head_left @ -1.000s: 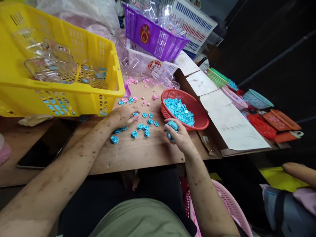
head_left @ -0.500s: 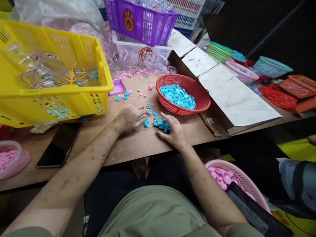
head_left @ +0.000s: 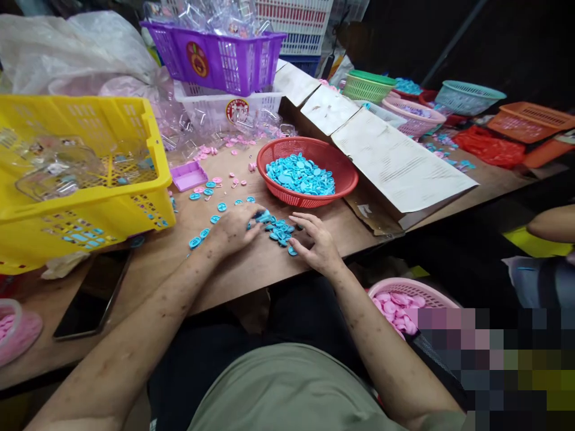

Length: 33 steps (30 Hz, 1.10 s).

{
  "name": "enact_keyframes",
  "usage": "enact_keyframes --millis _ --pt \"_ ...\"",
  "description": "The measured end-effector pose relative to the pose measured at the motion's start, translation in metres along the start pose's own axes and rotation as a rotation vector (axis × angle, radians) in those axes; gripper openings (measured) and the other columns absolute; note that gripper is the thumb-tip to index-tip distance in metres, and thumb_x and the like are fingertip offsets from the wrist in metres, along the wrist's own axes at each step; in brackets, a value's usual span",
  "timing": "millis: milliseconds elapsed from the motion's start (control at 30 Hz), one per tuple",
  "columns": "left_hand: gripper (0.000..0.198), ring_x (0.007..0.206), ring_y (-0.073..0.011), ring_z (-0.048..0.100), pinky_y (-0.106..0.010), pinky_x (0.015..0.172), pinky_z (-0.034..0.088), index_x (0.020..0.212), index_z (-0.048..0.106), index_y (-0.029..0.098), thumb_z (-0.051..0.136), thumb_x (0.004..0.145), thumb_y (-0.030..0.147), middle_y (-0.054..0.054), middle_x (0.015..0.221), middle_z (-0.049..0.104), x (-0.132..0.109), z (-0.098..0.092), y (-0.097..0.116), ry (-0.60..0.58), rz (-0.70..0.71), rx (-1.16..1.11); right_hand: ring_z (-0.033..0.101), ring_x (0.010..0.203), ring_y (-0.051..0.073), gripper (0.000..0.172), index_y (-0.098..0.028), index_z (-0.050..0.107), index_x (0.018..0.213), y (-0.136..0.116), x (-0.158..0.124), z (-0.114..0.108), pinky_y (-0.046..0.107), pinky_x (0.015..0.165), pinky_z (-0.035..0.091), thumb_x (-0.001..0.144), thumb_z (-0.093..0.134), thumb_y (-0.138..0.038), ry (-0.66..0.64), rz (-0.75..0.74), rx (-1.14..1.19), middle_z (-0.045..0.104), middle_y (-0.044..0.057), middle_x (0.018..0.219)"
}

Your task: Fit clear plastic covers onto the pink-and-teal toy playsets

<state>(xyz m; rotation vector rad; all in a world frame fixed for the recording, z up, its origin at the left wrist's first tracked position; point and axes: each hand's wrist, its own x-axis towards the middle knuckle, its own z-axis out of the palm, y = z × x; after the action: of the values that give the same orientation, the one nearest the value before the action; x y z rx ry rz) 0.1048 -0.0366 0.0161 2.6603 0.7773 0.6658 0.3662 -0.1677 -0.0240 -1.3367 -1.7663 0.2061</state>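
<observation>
My left hand (head_left: pixel 238 228) is curled on the wooden table, with small blue plastic pieces (head_left: pixel 265 216) between and just past its thumb and fingers. To its right lies a loose heap of blue oval pieces (head_left: pixel 281 232). My right hand (head_left: pixel 318 244) rests at the right side of this heap, fingers apart, holding nothing that I can see. Several flat blue oval pieces (head_left: pixel 205 233) form a curved row behind and left of my left hand. Behind the hands stands a red basket (head_left: pixel 348 182) filled with similar blue pieces.
A yellow crate (head_left: pixel 85 224) with clear plastic cases stands left, near a dark phone (head_left: pixel 92 296). A purple tray (head_left: pixel 189 176) and small pink parts lie behind. White cardboard (head_left: pixel 399 158) borders the right. A pink basket (head_left: pixel 431 293) sits below the table edge.
The view has shifted, so the crates appear lower and further left. The dense blue clump by my right hand now shows as a spread heap between both hands. More blue ovals are visible left.
</observation>
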Motion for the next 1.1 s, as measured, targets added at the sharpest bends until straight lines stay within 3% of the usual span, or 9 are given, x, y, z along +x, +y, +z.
enact_keyframes --millis 167,333,500,700,767,867,900,1000,1100 --pt "0.029 0.104 -0.0233 0.080 -0.039 0.102 0.067 0.133 0.072 0.021 0.060 0.110 0.033 -0.009 0.125 0.083 -0.010 -0.011 0.008 0.111 -0.047 -0.128 0.072 0.140 0.033 0.041 -0.028 0.076 0.147 0.008 0.005 0.002 0.057 0.123 0.061 0.107 0.072 -0.036 0.049 0.035 -0.012 0.076 0.014 0.148" --pt "0.028 0.100 -0.0223 0.081 -0.037 0.095 0.069 0.130 0.073 0.021 0.060 0.110 0.035 -0.007 0.118 0.085 -0.015 -0.006 0.018 0.163 -0.122 -0.233 0.074 0.137 0.030 0.038 -0.026 0.077 0.145 0.013 0.006 0.002 0.053 0.121 0.063 0.109 0.064 -0.026 0.036 0.023 0.023 0.075 0.015 0.146" --pt "0.030 0.107 -0.0262 0.085 -0.042 0.098 0.072 0.128 0.076 0.023 0.067 0.109 0.045 -0.009 0.120 0.086 -0.021 0.005 0.028 0.157 -0.128 -0.444 0.072 0.137 0.029 0.050 -0.026 0.072 0.154 -0.011 0.012 0.001 0.046 0.118 0.063 0.104 0.078 -0.029 0.032 0.018 0.160 0.070 0.015 0.151" --pt "0.025 0.103 -0.0334 0.088 -0.051 0.091 0.078 0.121 0.079 0.044 0.078 0.099 0.056 0.000 0.115 0.088 -0.029 0.011 0.026 0.098 -0.086 -0.647 0.075 0.089 0.020 0.025 -0.026 0.085 0.121 -0.027 0.027 0.006 0.033 0.087 0.065 0.099 0.078 -0.016 -0.203 -0.073 0.193 0.079 0.006 0.110" --pt "0.029 0.100 -0.0371 0.088 -0.056 0.086 0.078 0.121 0.079 0.053 0.080 0.093 0.061 0.002 0.115 0.089 -0.031 0.006 0.020 0.162 -0.092 -0.593 0.075 0.086 0.020 0.018 -0.024 0.086 0.116 -0.029 0.039 -0.016 0.031 0.082 0.064 0.099 0.081 -0.022 -0.273 -0.098 0.221 0.081 0.006 0.106" --pt "0.022 0.093 -0.0380 0.087 -0.057 0.081 0.076 0.114 0.080 0.053 0.077 0.094 0.063 0.004 0.106 0.088 -0.033 0.001 0.009 0.247 -0.162 -0.500 0.080 0.091 0.022 0.021 -0.024 0.087 0.115 -0.028 0.085 -0.079 0.033 0.083 0.067 0.105 0.081 -0.042 -0.384 -0.062 0.295 0.084 0.007 0.106" --pt "0.020 0.092 -0.0373 0.087 -0.057 0.082 0.075 0.112 0.079 0.053 0.075 0.096 0.064 0.005 0.104 0.088 -0.034 0.000 0.006 0.273 -0.183 -0.488 0.081 0.093 0.023 0.028 -0.025 0.086 0.115 -0.026 0.108 -0.105 0.035 0.084 0.069 0.106 0.079 -0.050 -0.302 0.001 0.318 0.085 0.007 0.106" --pt "0.020 0.092 -0.0345 0.086 -0.058 0.088 0.075 0.114 0.078 0.055 0.072 0.098 0.065 0.008 0.104 0.086 -0.033 0.004 -0.001 0.314 -0.184 -0.460 0.080 0.105 0.028 0.054 -0.026 0.082 0.129 -0.015 0.180 -0.179 0.046 0.095 0.070 0.090 0.090 -0.061 0.229 0.157 0.203 0.083 0.011 0.118" --pt "0.020 0.090 -0.0333 0.085 -0.057 0.087 0.075 0.116 0.077 0.054 0.070 0.100 0.063 0.008 0.106 0.086 -0.032 0.010 -0.006 0.311 -0.124 -0.396 0.078 0.114 0.032 0.081 -0.023 0.070 0.152 -0.007 0.209 -0.211 0.052 0.098 0.069 0.081 0.092 -0.055 0.511 0.264 0.085 0.076 0.018 0.144"
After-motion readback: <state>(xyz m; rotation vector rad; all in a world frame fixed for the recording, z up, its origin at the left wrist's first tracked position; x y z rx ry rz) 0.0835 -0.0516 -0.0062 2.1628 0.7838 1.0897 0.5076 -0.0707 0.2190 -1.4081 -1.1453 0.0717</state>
